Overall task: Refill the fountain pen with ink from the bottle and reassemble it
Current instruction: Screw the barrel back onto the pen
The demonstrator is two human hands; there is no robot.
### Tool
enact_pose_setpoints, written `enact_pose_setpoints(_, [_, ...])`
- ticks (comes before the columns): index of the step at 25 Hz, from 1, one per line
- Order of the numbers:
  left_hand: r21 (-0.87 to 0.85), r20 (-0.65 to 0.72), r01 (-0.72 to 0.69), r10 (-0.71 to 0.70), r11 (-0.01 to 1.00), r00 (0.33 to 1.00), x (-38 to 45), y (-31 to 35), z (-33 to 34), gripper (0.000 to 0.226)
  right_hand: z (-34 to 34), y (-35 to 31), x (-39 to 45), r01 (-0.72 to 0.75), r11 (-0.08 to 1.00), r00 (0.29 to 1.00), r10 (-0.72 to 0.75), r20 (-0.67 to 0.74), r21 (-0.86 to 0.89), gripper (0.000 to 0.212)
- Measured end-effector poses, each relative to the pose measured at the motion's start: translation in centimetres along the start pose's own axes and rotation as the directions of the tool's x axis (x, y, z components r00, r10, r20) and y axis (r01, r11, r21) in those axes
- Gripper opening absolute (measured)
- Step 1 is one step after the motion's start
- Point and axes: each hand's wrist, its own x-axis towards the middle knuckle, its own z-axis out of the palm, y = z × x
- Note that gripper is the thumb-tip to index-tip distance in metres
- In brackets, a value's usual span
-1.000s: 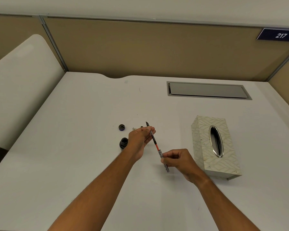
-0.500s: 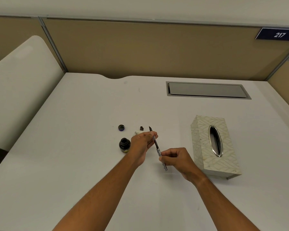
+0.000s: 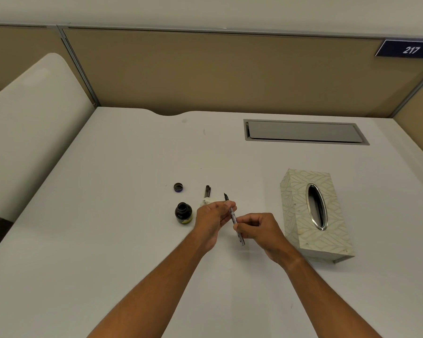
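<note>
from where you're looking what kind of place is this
Most likely an office cubicle: tan partition panels wall in a white desk, a numbered plate reading 217 hangs on one, and a cable-access hatch sits in the desktop.

Count, desk top:
- Hands: two. Left hand (image 3: 211,215), right hand (image 3: 259,228).
- Fountain pen (image 3: 233,217): one, held between both hands, nib end up.
- Ink bottle (image 3: 183,212): one, open.
- Bottle cap (image 3: 178,187): one, loose, lying apart from bottle.
- Pen cap (image 3: 207,191): one, dark, lying on desk.
- Small white item (image 3: 205,202) just below pen cap: one; kind unclear.
- Tissue box (image 3: 314,213): one.
- Cable hatch (image 3: 304,131) in desk: one.
- Number plate (image 3: 407,48) reading 217: one.
</note>
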Motion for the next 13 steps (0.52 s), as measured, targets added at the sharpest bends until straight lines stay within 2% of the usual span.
enact_pose_setpoints(6, [-0.041, -0.009, 0.023, -0.023, 0.999, 1.0, -0.06, -0.32, 0.0, 0.014, 0.4, -0.08, -0.08, -0.088, 0.995, 0.995, 0.086, 0.041, 0.052, 0.017])
enact_pose_setpoints(13, [-0.048, -0.038, 0.036, -0.038, 0.998, 0.999, -0.11, -0.56, 0.15, 0.014, 0.82, -0.18, -0.42, -0.087, 0.992, 0.996, 0.087, 0.003, 0.087, 0.026])
